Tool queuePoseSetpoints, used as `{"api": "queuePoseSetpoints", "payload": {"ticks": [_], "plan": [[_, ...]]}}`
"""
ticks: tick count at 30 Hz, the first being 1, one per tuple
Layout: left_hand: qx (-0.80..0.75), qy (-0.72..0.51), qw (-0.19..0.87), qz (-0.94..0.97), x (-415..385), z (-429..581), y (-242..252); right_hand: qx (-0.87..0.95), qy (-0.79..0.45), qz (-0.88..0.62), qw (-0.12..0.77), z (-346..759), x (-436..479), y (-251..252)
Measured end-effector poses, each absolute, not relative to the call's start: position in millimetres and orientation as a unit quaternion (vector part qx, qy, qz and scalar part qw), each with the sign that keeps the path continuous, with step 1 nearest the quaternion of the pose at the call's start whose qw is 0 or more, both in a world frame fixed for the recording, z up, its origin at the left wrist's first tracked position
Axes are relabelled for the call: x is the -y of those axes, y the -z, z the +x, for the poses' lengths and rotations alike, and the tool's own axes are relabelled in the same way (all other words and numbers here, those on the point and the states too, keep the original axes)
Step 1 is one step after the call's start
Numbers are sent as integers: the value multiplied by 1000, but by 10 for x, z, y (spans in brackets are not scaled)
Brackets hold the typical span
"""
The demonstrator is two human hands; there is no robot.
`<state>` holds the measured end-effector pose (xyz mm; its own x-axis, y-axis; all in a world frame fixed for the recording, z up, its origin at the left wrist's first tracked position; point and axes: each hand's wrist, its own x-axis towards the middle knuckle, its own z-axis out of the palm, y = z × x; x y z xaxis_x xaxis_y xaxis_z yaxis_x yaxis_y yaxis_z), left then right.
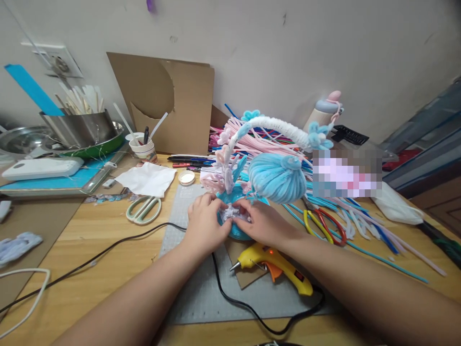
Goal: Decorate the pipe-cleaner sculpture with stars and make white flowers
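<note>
In the middle of the cutting mat (194, 302) stands a pipe-cleaner craft with a blue round base (239, 235). A white, curved fuzzy arch (277, 126) rises from it, and a blue pleated pipe-cleaner shade (277, 178) hangs beneath. At the front of the base sits a pale, shiny star-shaped ornament (230, 211). My left hand (207, 223) closes on this ornament from the left, thumb and fingers bent. From the other side my right hand (264, 223) pinches it with thumb and index finger. The fingers partly cover the ornament and base.
A yellow glue gun (273, 264) lies just before my hands, its red light lit and black cord (237, 302) looping around. Pliers (326, 226) and many pipe cleaners (345, 206) lie right. Scissors (144, 210), a tissue (147, 179) and a paper cup (142, 146) are left.
</note>
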<state>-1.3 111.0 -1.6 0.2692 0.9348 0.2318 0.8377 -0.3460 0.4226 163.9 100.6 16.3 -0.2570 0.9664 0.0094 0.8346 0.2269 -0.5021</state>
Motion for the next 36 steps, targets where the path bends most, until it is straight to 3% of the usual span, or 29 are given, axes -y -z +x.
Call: {"api": "queuePoseSetpoints", "payload": {"ticks": [25, 30, 36], "plan": [[-537, -225, 135, 801, -1120, -48, 10, 778, -219, -563, 171, 1693, -1018, -142], [-548, -214, 143, 796, -1125, -68, 4, 756, -252, -564, 219, 1741, -1038, -158], [-544, -219, 134, 799, -1121, -69, 15, 797, -170, -540, 212, 1743, -1052, -68]]}}
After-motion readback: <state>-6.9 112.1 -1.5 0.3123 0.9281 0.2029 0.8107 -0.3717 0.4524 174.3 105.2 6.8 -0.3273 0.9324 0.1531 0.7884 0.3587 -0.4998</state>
